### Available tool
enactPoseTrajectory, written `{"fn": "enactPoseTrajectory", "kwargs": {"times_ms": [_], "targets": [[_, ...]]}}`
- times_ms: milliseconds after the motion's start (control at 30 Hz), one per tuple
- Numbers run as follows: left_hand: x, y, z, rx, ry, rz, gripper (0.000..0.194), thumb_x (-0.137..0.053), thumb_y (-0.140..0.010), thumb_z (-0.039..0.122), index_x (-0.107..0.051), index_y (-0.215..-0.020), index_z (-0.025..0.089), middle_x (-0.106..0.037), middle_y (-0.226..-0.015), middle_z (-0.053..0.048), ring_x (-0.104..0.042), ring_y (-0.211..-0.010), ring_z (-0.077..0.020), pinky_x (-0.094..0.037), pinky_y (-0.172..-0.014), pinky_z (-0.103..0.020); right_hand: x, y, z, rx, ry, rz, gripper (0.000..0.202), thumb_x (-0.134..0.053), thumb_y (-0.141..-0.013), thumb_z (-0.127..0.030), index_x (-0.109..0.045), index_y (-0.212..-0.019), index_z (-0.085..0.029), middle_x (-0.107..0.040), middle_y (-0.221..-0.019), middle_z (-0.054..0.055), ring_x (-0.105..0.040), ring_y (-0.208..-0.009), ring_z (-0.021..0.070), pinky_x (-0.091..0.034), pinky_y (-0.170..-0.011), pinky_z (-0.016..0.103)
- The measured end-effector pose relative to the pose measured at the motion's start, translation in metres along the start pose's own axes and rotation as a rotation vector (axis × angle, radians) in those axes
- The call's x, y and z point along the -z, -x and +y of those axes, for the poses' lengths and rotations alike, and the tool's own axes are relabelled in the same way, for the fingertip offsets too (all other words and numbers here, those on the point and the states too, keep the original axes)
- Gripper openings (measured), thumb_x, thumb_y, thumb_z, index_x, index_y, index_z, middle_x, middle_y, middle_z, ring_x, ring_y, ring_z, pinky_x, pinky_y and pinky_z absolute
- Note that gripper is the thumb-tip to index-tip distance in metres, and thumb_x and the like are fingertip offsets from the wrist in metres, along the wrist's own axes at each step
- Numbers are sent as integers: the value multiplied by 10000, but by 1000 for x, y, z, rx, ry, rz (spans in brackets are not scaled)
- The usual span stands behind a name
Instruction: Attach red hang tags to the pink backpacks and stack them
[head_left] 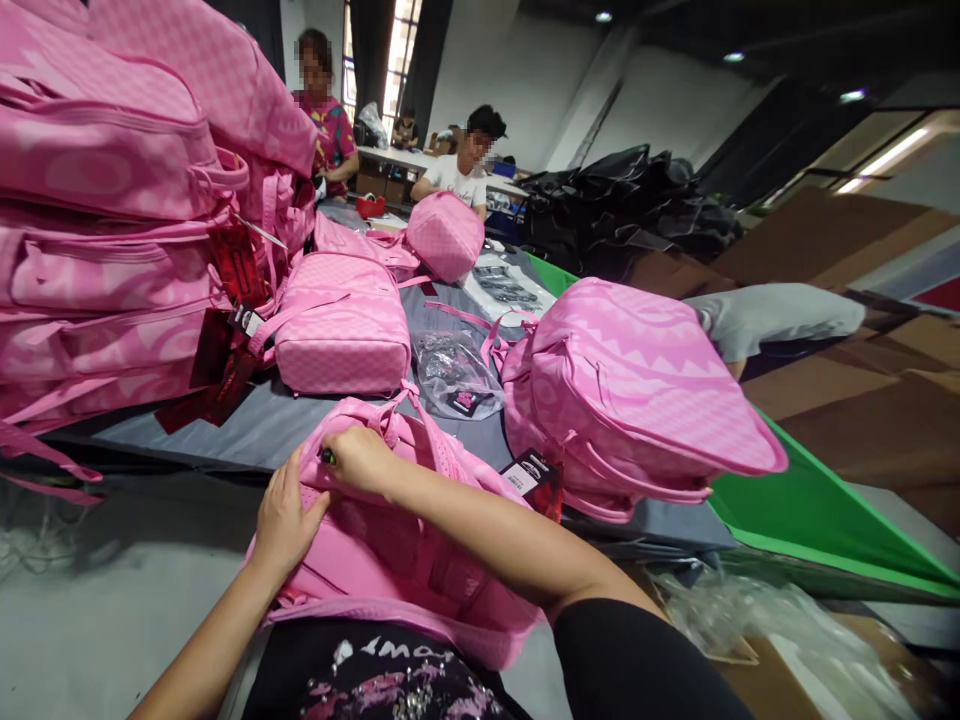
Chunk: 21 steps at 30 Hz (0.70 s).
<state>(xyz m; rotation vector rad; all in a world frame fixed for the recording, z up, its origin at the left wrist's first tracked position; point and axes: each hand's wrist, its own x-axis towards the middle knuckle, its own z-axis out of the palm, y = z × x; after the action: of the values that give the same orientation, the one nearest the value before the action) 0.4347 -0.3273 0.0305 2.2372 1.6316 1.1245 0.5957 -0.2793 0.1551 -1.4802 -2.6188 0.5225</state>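
Note:
A pink backpack (409,545) lies on my lap against the table edge, straps facing up. My left hand (285,520) presses flat on its upper left corner. My right hand (360,458) is closed at the top of the pack, pinching a small dark item, perhaps a zipper pull; what it is stays unclear. A black and red hang tag (534,478) sits just right of this pack.
A tall stack of pink backpacks (105,230) fills the left. More pink packs (341,325) (630,385) (446,235) lie on the grey table (247,425) beside a clear plastic bag (454,375). Two people sit at the far end. Brown cardboard (862,400) and a green sheet (810,510) lie right.

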Motion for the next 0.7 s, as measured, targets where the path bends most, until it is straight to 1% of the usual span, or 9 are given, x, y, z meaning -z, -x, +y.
{"fn": "enactPoseTrajectory", "kwargs": {"times_ms": [100,133,200,300,400,467,533,600,700], "targets": [[3,1,-3,-20,30,-47,666,-561,-878,349,-338,-1466,128,-534,-1383,-190,-548,-1244,-340,-486,-1019,-508,-2,5,-3,40,34,3,335,-642,-871,-437,-717,-958,-123,-720,-891,120,-664,-840,234,-457,-704,289],[4,1,-3,-16,41,-60,664,-557,-885,349,-328,-1474,145,-528,-1393,-179,-538,-1260,-331,-480,-1031,-503,-3,7,-4,42,41,13,342,-627,-879,-445,-713,-959,-124,-720,-887,121,-667,-827,233,-455,-691,290],[7,2,-2,-1,52,-73,653,-556,-899,364,-323,-1476,166,-530,-1394,-167,-533,-1272,-316,-475,-1043,-491,-3,10,-4,9,33,48,295,-609,-885,-404,-705,-966,-136,-724,-898,111,-670,-813,223,-443,-669,281],[9,1,1,12,38,-69,661,-573,-905,397,-327,-1470,158,-539,-1379,-177,-535,-1272,-315,-476,-1041,-482,-3,12,-2,-90,6,74,196,-608,-869,-307,-695,-960,-156,-730,-901,88,-672,-818,208,-423,-666,265],[9,-1,4,10,20,-61,682,-590,-903,441,-335,-1462,144,-554,-1360,-185,-547,-1255,-319,-483,-1029,-478,-5,14,1,-146,15,85,187,-589,-882,-264,-672,-1011,-158,-730,-874,79,-668,-799,200,-389,-645,257],[8,-2,5,9,10,-44,675,-587,-907,453,-344,-1454,142,-566,-1344,-184,-563,-1235,-316,-494,-1013,-471,-7,16,5,-96,7,114,214,-601,-882,-265,-647,-1067,-167,-729,-892,64,-659,-784,183,-356,-623,246],[7,-3,6,7,5,-31,673,-589,-907,452,-347,-1454,144,-576,-1329,-182,-575,-1218,-312,-504,-997,-462,-7,17,10,25,16,116,201,-616,-883,-277,-646,-1060,-187,-723,-898,42,-641,-765,162,-321,-604,241],[7,-3,6,7,5,-29,679,-598,-903,444,-346,-1458,145,-582,-1321,-180,-580,-1209,-309,-509,-988,-458,-4,16,13,124,75,78,145,-600,-903,-282,-663,-1003,-199,-713,-869,29,-620,-735,152,-292,-587,250],[6,-3,5,18,9,-26,671,-610,-898,409,-357,-1455,135,-585,-1319,-179,-579,-1210,-307,-508,-994,-458,3,14,12,152,203,-3,151,-545,-946,-276,-675,-974,-203,-706,-873,39,-610,-717,164,-292,-575,267]]}}
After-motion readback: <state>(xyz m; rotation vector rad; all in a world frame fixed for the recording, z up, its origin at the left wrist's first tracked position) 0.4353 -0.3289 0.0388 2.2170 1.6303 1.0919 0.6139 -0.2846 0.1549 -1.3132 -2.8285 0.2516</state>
